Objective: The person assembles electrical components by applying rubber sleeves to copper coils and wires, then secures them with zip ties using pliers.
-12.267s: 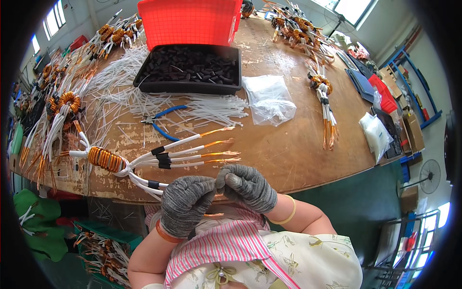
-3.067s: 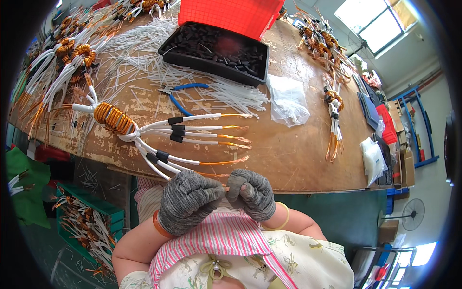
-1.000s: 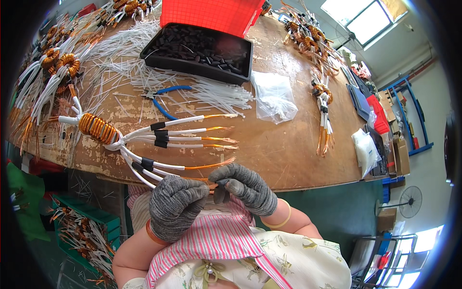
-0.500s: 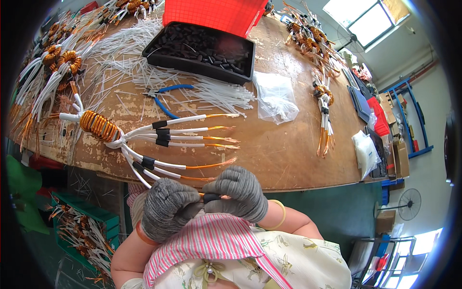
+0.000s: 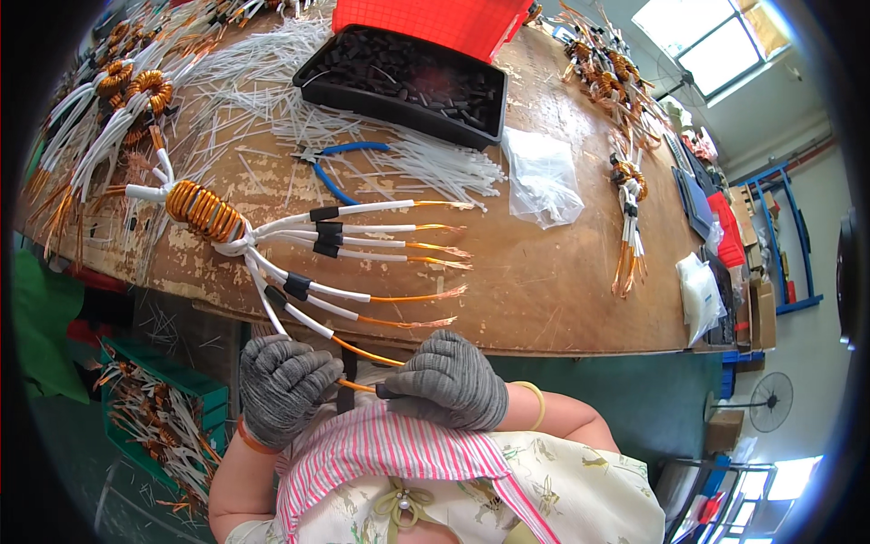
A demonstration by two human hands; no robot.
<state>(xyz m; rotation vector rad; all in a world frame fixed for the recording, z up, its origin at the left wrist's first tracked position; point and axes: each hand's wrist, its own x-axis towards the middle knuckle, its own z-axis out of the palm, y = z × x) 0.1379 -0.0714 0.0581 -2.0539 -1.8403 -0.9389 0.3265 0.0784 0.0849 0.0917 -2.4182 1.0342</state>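
A coil wound with copper wire (image 5: 204,213) lies at the table's front left, its white-sleeved leads fanning right with black sleeves (image 5: 326,238) on them and bare frayed copper ends. In front of the table edge, my gloved left hand (image 5: 288,385) is closed around one of the nearest leads. From it an orange copper wire (image 5: 356,386) runs across to my right hand (image 5: 449,385). My gloved right hand pinches a small black sleeve (image 5: 384,392) at that wire's end. Another lead's copper (image 5: 362,351) passes just above, reaching the right hand's fingers.
Beyond the coil lie blue-handled cutters (image 5: 335,172), white cable ties (image 5: 444,168) and a black box (image 5: 408,91) of black sleeves with a red lid. A clear plastic bag (image 5: 542,177) is right of them. More coils lie left and right; a green crate (image 5: 213,408) stands below left.
My hands have moved apart, the left one leftward and down, so a stretch of orange wire shows between them. The tabletop has shifted slightly rightward in view.
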